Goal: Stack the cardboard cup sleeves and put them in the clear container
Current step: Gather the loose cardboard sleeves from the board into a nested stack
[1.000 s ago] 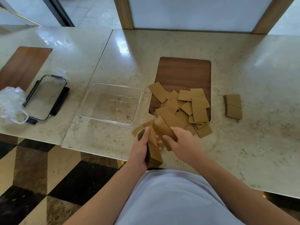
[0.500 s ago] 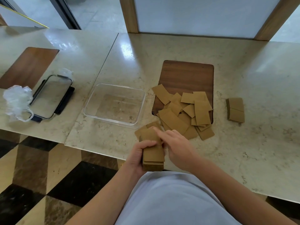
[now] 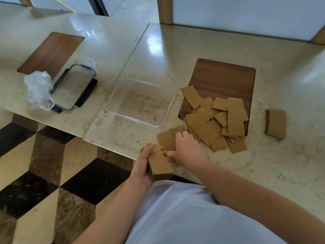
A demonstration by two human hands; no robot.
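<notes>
The left hand [image 3: 143, 165] grips a stack [image 3: 159, 163] of sleeves at the near edge of the counter [image 3: 175, 55], fingers curled round its left side and thumb over the top end. The stack points away from the person and hangs partly past the edge. The right hand [image 3: 187, 148] lies palm down just right of the stack, over two loose sleeves [image 3: 166, 140] on the marble; its fingers are bent down onto them and its thumb reaches toward the stack, but whether it pinches a sleeve is hidden by the hand itself.

The container [image 3: 140, 101] sits on the counter beyond the hands, holding nothing that shows through its walls. To its right a pile [image 3: 218, 120] of sleeves spreads over the near end of a wooden board [image 3: 221, 76] and onto the marble. Further right, apart from the pile, lies a second small stack [image 3: 276, 124].

On the left counter slab rest a dark-rimmed lid [image 3: 73, 87], crumpled plastic wrap [image 3: 37, 88] touching it, and another board [image 3: 51, 53].
</notes>
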